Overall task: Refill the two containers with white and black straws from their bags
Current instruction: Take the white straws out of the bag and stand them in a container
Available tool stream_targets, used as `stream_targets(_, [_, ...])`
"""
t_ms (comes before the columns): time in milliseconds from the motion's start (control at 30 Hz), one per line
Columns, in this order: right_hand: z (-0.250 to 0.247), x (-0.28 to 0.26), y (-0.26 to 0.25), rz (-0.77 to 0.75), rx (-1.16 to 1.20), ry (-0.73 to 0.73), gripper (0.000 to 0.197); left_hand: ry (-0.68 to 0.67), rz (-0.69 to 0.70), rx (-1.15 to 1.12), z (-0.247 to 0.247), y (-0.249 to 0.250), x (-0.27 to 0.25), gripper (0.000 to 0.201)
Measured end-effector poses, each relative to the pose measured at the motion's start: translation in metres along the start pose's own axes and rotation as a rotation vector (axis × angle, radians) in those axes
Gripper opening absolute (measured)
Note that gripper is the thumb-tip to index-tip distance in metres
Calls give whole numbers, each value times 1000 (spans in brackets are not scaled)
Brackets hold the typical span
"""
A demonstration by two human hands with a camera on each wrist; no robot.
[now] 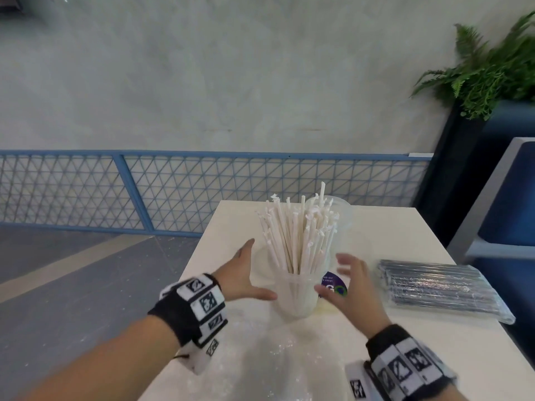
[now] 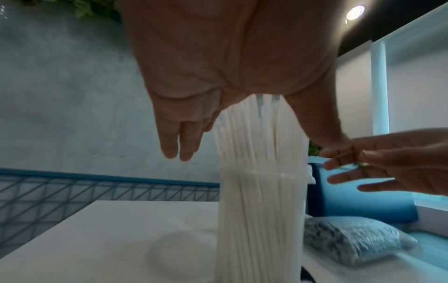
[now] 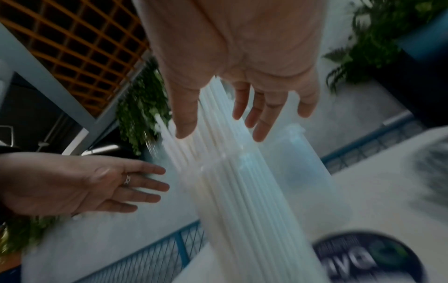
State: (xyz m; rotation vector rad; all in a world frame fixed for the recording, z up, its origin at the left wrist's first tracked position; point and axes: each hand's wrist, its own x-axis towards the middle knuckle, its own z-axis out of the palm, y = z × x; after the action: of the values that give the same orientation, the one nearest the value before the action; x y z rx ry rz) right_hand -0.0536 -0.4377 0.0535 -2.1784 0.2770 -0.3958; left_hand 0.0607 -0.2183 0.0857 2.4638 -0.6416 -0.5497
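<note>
Only your right wrist view shows a ring (image 3: 127,179) on your left hand (image 1: 244,274); both hands' fingers (image 1: 346,266) spread wide, holding nothing; sticker (image 1: 334,285) writing unreadable.

We find the front container (image 1: 295,296) standing near the middle of the tabletop (image 1: 405,227), the straws (image 1: 298,233) upright in it. Behind it, toward the far edge, stands the second container (image 1: 343,212). The bag of straws (image 1: 440,287) lies at the right edge. A round sticker (image 1: 334,285) lies just right of the front container, and an emptied bag (image 1: 260,351) lies by the near edge.
</note>
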Motion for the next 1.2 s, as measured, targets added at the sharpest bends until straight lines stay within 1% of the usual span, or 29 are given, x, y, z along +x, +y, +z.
stream_targets(33, [-6,13,-7,-13,11,20,86,-14,-9,-4,-6,4,12,134])
stream_targets(67, [-10,26,-12,-4,12,6,95,-16,-23,-12,-8,5,24,137])
stream_targets(133, [-10,50,-14,40,40,-59,112,-54,-45,-44,-7,7,44,137])
stream_targets(200, [-6,65,-13,65,58,-137,120,-112,-12,-147,2,11,54,137])
stream_targets(267, [-2,73,-14,23,112,-200,114,-127,51,-307,12,13,63,136])
stream_targets(333, [4,76,-18,-25,147,-246,110,-86,73,-424,30,-4,86,127])
stream_targets(367, [9,77,-18,-42,179,-248,111,-35,67,-429,37,-9,93,129])
stream_targets(433, [20,77,-17,-57,232,-226,107,70,100,-333,33,9,87,134])
stream_targets(500, [30,75,-15,-88,246,-188,91,149,92,-178,32,29,79,123])
stream_targets(533, [32,75,-14,-91,252,-169,84,167,117,-170,33,32,78,118])
stream_targets(567, [32,76,-15,-95,264,-147,77,171,142,-224,33,34,76,114])
stream_targets(600, [31,77,-17,-103,276,-129,71,192,169,-323,34,34,75,106])
stream_targets(667, [25,81,-21,-136,322,-93,64,260,191,-486,31,33,73,89])
stream_targets(733, [20,87,-24,-169,349,-54,66,300,237,-546,23,39,73,87])
stream_targets(800, [19,88,-25,-198,361,3,79,306,299,-612,14,48,69,88])
stream_targets(867, [17,87,-25,-210,371,23,90,271,357,-655,9,49,68,88])
stream_targets(933, [14,84,-30,-223,373,67,87,257,387,-586,5,50,65,95])
stream_targets(1000, [12,81,-35,-283,336,120,73,293,405,-495,0,55,60,96])
stream_targets(1033, [12,80,-37,-320,276,130,63,323,418,-446,-2,58,58,93])
stream_targets(1100, [16,79,-37,-359,106,96,45,373,442,-292,-1,63,56,78])
stream_targets(1167, [25,76,-31,-309,-22,40,41,358,433,-89,8,66,55,65])
stream_targets(1200, [27,74,-29,-276,-54,28,40,342,417,-10,13,65,54,63])
